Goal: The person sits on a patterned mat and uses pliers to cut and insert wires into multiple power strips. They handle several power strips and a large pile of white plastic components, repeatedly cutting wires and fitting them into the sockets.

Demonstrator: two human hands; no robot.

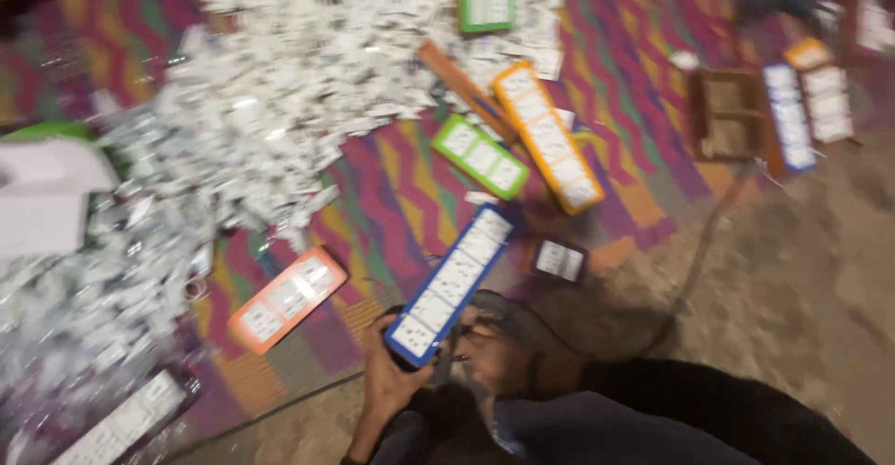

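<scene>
A long blue-framed power strip (454, 280) with several white socket plates slants up from the bottom centre. My left hand (390, 378) grips its near end from the left. On the right of that end my right hand (491, 353) holds it too, fingers curled at the edge. A black cable runs from the strip's near end to the right over the ground. My dark sleeve (709, 409) crosses the bottom right.
A big heap of small white packets (280, 92) covers a zigzag mat (410, 195). Around lie an orange strip (287, 299), green strips (480, 156) (486, 5), a long orange strip (547, 136), a small black socket box (559, 260), a brown box (727, 116), and more strips (789, 116).
</scene>
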